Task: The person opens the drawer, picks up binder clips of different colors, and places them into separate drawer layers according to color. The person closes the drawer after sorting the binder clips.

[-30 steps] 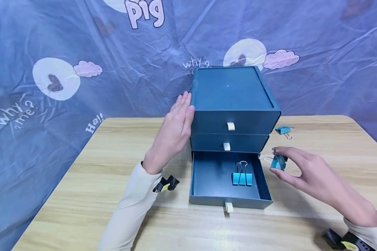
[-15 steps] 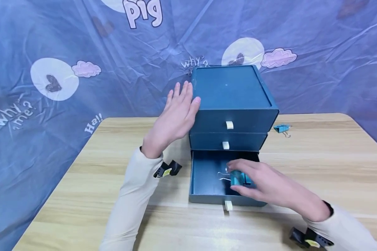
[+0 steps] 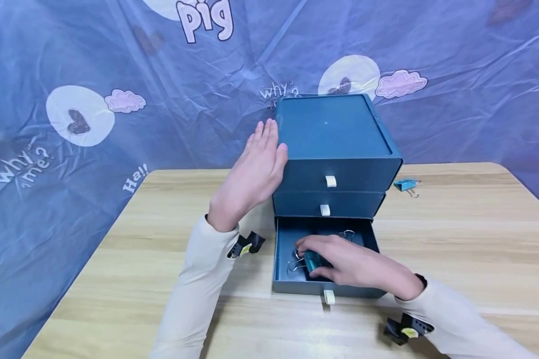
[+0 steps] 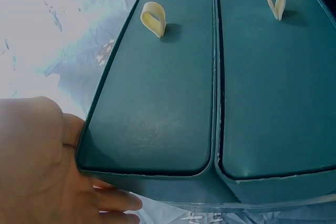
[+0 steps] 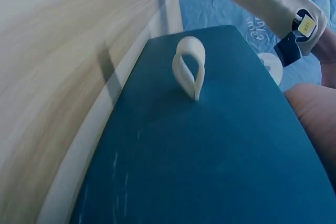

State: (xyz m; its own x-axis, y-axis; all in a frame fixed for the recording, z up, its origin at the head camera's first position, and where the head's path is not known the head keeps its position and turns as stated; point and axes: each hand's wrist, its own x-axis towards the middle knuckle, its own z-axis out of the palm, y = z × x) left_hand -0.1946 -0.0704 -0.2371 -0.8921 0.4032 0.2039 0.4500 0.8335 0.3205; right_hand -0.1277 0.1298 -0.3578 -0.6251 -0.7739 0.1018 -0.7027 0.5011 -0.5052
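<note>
A dark blue desktop drawer unit (image 3: pixel 359 174) stands on the table, its bottom drawer (image 3: pixel 292 287) pulled out. Inside that drawer, my right hand (image 3: pixel 352 262) pinches a teal binder clip (image 3: pixel 313 263) between thumb and fingers, wire handles pointing left. Another binder clip lies behind this hand; only its wire handles (image 3: pixel 349 234) show. My left hand (image 3: pixel 256 174) has straight fingers along the unit's upper left side; in the left wrist view its fingers (image 4: pixel 118 200) reach along the side wall. The right wrist view shows mostly the drawer front (image 5: pixel 226 156), with the clip out of sight.
A third teal binder clip (image 3: pixel 405 185) lies on the wooden table (image 3: pixel 453 214) right of the unit. The two upper drawers (image 3: pixel 296 174) are closed. Each drawer has a white pull loop (image 3: pixel 329 297). A printed blue cloth (image 3: pixel 184 99) hangs behind.
My right hand has carried its binder clip from right of the unit leftward into the open drawer, past the clip lying there. My left hand stays at the unit's left side, shifted slightly.
</note>
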